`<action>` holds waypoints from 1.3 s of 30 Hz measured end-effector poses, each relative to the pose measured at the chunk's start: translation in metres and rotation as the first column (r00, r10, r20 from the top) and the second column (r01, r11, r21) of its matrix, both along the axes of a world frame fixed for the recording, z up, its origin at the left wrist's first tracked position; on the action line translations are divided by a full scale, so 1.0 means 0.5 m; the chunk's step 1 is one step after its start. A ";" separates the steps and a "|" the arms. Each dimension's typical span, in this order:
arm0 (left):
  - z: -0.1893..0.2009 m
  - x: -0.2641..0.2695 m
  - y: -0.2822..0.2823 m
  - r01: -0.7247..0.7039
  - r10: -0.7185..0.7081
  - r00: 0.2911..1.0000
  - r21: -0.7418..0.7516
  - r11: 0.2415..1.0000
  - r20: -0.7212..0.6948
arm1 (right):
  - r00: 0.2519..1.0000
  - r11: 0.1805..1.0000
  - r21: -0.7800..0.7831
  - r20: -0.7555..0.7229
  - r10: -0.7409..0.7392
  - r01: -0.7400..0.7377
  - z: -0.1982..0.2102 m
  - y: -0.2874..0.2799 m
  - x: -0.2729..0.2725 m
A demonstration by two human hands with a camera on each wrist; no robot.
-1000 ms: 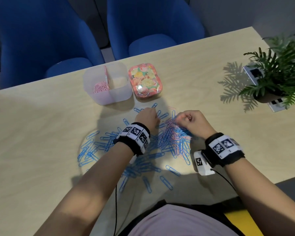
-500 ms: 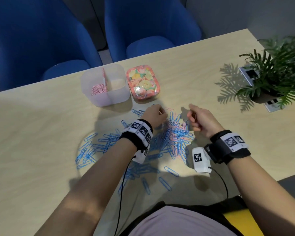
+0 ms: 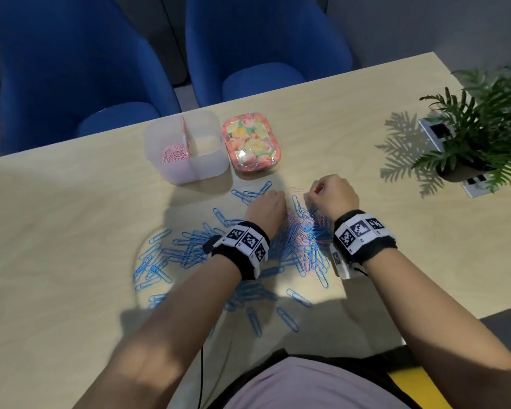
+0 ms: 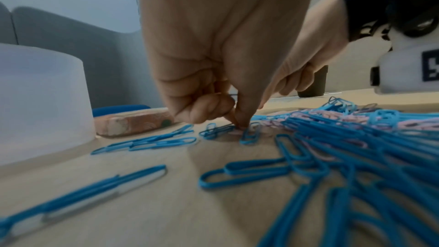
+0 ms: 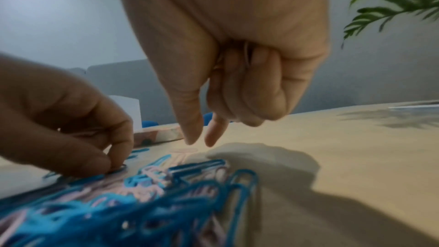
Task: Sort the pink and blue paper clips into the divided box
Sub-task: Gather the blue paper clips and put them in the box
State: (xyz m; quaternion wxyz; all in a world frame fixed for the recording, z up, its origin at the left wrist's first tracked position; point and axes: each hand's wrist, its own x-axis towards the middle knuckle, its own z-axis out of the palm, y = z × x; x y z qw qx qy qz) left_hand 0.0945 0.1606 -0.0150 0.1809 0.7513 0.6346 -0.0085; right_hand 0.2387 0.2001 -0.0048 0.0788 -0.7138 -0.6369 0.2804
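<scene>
A mixed pile of blue and pink paper clips [image 3: 295, 243] lies on the table in front of me. At its far edge my left hand [image 3: 278, 196] pinches a pink clip [image 4: 236, 132] against the table with thumb and forefinger [image 4: 238, 126]. Just to the right, my right hand [image 3: 314, 191] holds pink clips [image 5: 247, 53] in its curled fingers. Its thumb and forefinger [image 5: 202, 141] point down just above another pink clip [image 5: 185, 150]. The translucent divided box [image 3: 210, 168] stands behind, with pink clips [image 3: 174, 153] in its left compartment.
A floral tin [image 3: 251, 146] sits right of the box. A potted plant [image 3: 478, 137] stands at the table's right edge, over a white marker card [image 3: 437, 132]. Loose blue clips [image 3: 157, 261] spread out to the left and near me. Blue chairs [image 3: 56, 84] stand behind the table.
My right hand lifted off the pile to the right, then came back down at the pile's far edge. My left hand stayed at the far edge, fingers down on the clips.
</scene>
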 end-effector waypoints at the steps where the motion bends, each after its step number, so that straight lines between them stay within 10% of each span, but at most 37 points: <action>1: 0.004 0.001 -0.002 -0.002 0.002 1.000 -0.010 1.000 -0.017 | 1.000 1.000 -0.024 -0.002 0.009 -0.009 -0.002 -0.001 -0.007; 8: 0.041 -0.050 -0.010 -0.192 0.237 0.924 -0.171 0.966 0.301 | 0.991 0.970 -0.239 -0.131 0.013 -0.045 -0.010 0.006 -0.035; 10: 0.062 -0.094 -0.004 -0.246 0.347 0.819 -0.268 0.932 0.457 | 0.952 0.963 -0.268 -0.298 -0.066 -0.017 -0.005 0.009 -0.032; 15: 0.122 -0.216 0.004 -0.431 0.625 0.398 -0.464 0.774 0.672 | 0.559 0.878 -0.465 -0.700 -0.443 0.113 0.008 0.036 -0.016; 19: 0.153 -0.284 0.021 -0.500 0.653 0.160 -0.510 0.700 0.740 | 0.640 0.925 -0.361 -0.685 -0.348 0.116 -0.001 0.041 -0.024; 23: 0.164 -0.336 0.056 -0.640 0.644 0.133 -0.431 0.636 0.753 | 0.959 0.996 -0.068 -0.280 0.043 -0.064 -0.008 0.044 -0.025; 30: 0.154 -0.389 0.118 -0.764 0.696 0.510 -0.105 0.637 0.506 | 0.935 0.939 -0.118 0.113 0.335 -0.323 -0.006 0.051 -0.033; 35: 0.158 -0.395 0.095 -0.784 0.683 0.489 -0.070 0.617 0.543 | 0.924 0.926 -0.196 -0.277 0.263 -0.322 0.034 0.047 -0.076; 39: 0.160 -0.376 0.024 -0.790 0.561 0.428 -0.008 0.614 0.708 | 0.766 0.895 -0.235 -0.622 0.161 -0.379 0.128 0.069 -0.199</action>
